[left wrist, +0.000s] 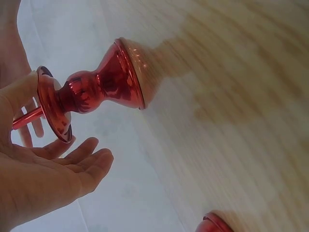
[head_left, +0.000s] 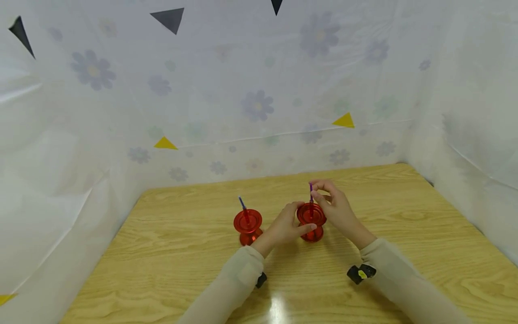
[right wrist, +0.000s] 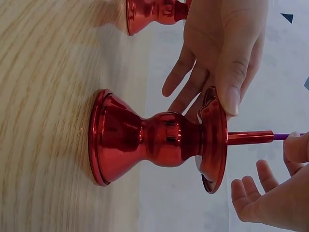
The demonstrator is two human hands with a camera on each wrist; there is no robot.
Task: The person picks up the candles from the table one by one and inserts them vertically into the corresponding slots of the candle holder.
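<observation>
Two shiny red candle holders stand on a wooden table [head_left: 404,234]. In the right holder [head_left: 311,225] [right wrist: 154,140] [left wrist: 96,92] a thin purple candle [head_left: 310,191] [right wrist: 282,137] stands upright. My right hand [head_left: 314,193] [right wrist: 294,150] pinches the top of that candle. My left hand [head_left: 299,222] [left wrist: 63,159] lies beside this holder with its thumb [right wrist: 231,77] pressed on the top rim and its fingers straight and loose behind. The left holder [head_left: 247,226] [right wrist: 154,12] holds a second thin candle [head_left: 243,204], and neither hand touches it.
A white plastic sheet with faded flowers and small triangles [head_left: 259,103] walls in the table at the back and on both sides. Bare wood lies in front of the holders and to the right. Both sleeves are pale, each with a small black device [head_left: 361,273] at the wrist.
</observation>
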